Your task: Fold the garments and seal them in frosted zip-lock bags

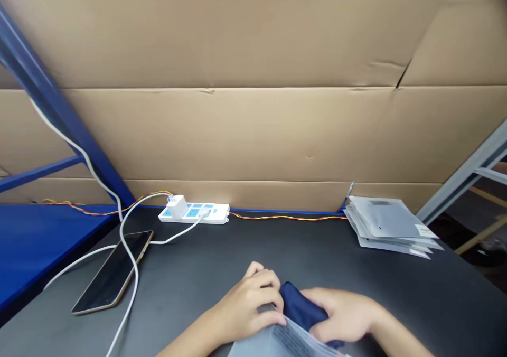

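Note:
At the near edge of the dark table, my left hand (257, 304) pinches the rim of a translucent plastic bag (273, 341) with printed text on it. My right hand (343, 315) grips a folded navy-blue cloth item (299, 307), thumb on the near side. The cloth lies at the bag's opening, partly behind its edge, and my left fingertips are close against it. How much of it is inside the bag cannot be made out. The lower part of the bag runs out of view.
A stack of similar flat bags (388, 219) lies at the back right, with a pen (350, 189) behind it. A white power strip (216, 214) with a plugged-in charger (177, 207) sits at the back. On the left, a white cable (132, 262) crosses a phone (113, 272). Cardboard (253, 135) walls the back.

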Available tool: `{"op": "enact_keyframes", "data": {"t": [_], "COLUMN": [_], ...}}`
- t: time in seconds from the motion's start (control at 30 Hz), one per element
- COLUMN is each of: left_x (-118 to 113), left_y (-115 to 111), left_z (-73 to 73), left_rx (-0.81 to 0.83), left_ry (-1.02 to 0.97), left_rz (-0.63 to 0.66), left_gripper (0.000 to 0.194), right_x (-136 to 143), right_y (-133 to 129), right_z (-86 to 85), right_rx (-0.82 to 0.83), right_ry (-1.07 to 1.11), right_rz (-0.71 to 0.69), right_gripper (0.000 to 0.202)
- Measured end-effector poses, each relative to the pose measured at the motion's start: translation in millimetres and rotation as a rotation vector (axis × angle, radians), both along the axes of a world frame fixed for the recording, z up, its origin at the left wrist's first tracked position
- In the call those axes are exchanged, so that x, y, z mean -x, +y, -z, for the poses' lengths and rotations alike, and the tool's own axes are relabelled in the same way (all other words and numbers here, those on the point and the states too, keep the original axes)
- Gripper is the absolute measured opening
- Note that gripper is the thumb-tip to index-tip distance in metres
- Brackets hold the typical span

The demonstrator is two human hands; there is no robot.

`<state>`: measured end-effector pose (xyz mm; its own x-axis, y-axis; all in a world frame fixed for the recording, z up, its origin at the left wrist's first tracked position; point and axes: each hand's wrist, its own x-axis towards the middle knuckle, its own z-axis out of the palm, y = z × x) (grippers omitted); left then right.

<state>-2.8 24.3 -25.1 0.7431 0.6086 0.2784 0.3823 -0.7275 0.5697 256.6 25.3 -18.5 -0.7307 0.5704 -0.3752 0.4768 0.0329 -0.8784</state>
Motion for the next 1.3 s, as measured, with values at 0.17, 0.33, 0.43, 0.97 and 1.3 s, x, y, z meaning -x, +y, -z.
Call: {"op": "enact_keyframes", "data": {"t": [0.17,0.33,0.43,0.97,1.3], "left_x": [2,11,16,16,15], "left_y": [-3,8,14,12,14], "left_z": [-3.7,-2.2,0.0,-3.7,-2.7], "left_rx": [0.034,0.131,0.161,0.344,0.528], "left_ry": [-0.079,-0.096,-0.081,-0.006,-0.087], "left_rz": [0.019,-0.054,-0.128,-0.199,-0.14], "left_gripper": [0.014,0.008,0.01,0.011,0.019], "right_x": [6,-7,-11,-11,-8], "right_y": [-3,4,11,7,5], "right_z": [1.6,12.3,18.8,7.7,2.9], "right_rx": [0.01,0.086,0.081,-0.137,-0.178], "right_ry": [0.004,0.263,0.367,0.181,0.166], "right_rz": [-0.061,0.256,0.417,0.279,0.226], "right_gripper": [0.03,0.044,0.04,0.063,0.055]}}
